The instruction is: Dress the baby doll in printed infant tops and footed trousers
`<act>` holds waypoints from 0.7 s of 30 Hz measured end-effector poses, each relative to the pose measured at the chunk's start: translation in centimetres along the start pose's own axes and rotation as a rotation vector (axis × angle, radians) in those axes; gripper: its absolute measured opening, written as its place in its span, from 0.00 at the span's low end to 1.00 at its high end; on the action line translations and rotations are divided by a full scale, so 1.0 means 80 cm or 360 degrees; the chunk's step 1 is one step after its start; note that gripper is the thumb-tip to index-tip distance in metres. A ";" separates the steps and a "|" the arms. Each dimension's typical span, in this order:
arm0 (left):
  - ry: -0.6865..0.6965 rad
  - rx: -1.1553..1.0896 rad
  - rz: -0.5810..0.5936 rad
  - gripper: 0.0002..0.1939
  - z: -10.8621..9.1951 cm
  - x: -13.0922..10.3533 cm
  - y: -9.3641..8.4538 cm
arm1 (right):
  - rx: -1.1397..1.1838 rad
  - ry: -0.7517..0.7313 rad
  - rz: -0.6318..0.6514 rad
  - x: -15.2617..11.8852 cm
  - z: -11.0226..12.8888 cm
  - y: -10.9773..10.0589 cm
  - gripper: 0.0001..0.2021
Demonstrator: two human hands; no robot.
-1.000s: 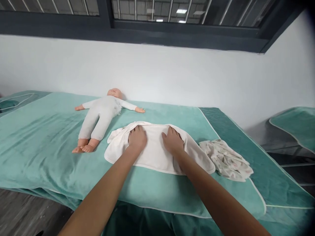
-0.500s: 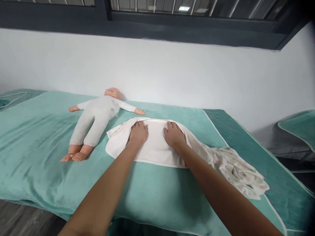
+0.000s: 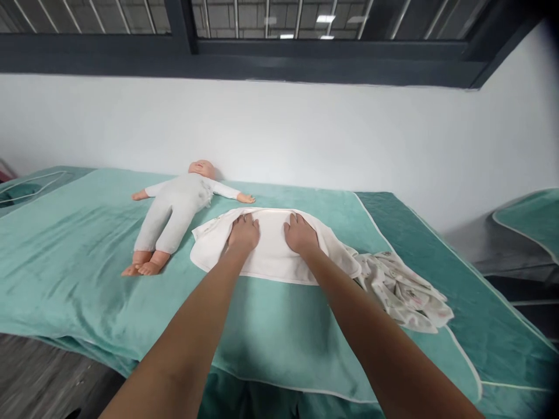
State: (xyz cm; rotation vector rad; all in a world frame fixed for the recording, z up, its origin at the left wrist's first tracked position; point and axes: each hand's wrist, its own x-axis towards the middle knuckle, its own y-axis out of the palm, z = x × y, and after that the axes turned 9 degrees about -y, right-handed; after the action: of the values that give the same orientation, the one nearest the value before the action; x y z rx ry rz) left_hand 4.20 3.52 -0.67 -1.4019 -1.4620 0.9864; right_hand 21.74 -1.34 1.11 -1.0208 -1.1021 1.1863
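Note:
A folded white cloth (image 3: pixel 271 253) lies on the teal bed cover (image 3: pixel 87 256). My left hand (image 3: pixel 243 233) rests palm down on its left half. On the cloth's right half my right hand (image 3: pixel 299 234) lies flat, fingers pointing toward the wall. A baby doll (image 3: pixel 174 212) in a pale suit lies on its back to the left of the cloth, arms spread, head near the wall. A crumpled patterned cloth (image 3: pixel 404 291) lies just right of the white one, touching its edge.
The white wall (image 3: pixel 305 134) stands right behind the bed, with a dark window frame (image 3: pixel 262 55) above. Another teal-covered bed (image 3: pixel 530 218) is at the far right, and grey floor (image 3: pixel 39 372) shows at lower left.
Both hands have slid a little farther toward the wall on the white cloth, pushing it along. The white cloth now reaches the patterned cloth. The view has shifted slightly.

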 end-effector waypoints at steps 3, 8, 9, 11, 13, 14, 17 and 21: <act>-0.0016 -0.0004 0.0002 0.31 -0.001 -0.007 -0.003 | 0.0012 -0.0009 0.0003 0.000 -0.001 0.000 0.28; -0.0044 -0.0010 0.0014 0.32 -0.001 -0.016 -0.007 | 0.0023 0.0006 -0.0011 0.001 -0.001 0.001 0.28; -0.0051 -0.0011 0.0017 0.32 -0.001 -0.017 -0.007 | 0.0023 0.0006 -0.0021 0.001 -0.001 0.001 0.28; -0.0060 -0.0012 0.0023 0.32 0.000 -0.019 -0.007 | 0.0022 -0.0002 -0.0043 0.000 -0.001 0.001 0.27; -0.0065 -0.0013 0.0026 0.33 0.000 -0.020 -0.006 | 0.0017 -0.0020 -0.0067 -0.002 -0.001 0.001 0.27; -0.0067 -0.0013 0.0026 0.33 0.001 -0.021 -0.006 | 0.0014 -0.0030 -0.0080 -0.003 -0.002 0.000 0.26; -0.0070 -0.0011 0.0022 0.33 0.002 -0.022 -0.005 | 0.0004 -0.0048 -0.0119 -0.005 -0.003 -0.001 0.25; -0.0068 -0.0012 0.0009 0.33 0.003 -0.024 -0.005 | -0.0009 -0.0056 -0.0153 -0.004 -0.003 -0.002 0.24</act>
State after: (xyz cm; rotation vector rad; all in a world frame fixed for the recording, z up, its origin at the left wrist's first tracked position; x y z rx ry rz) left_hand 3.86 1.59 -0.47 -1.3989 -1.4948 1.0211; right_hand 22.03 -1.68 1.21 -0.9439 -1.1700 1.1279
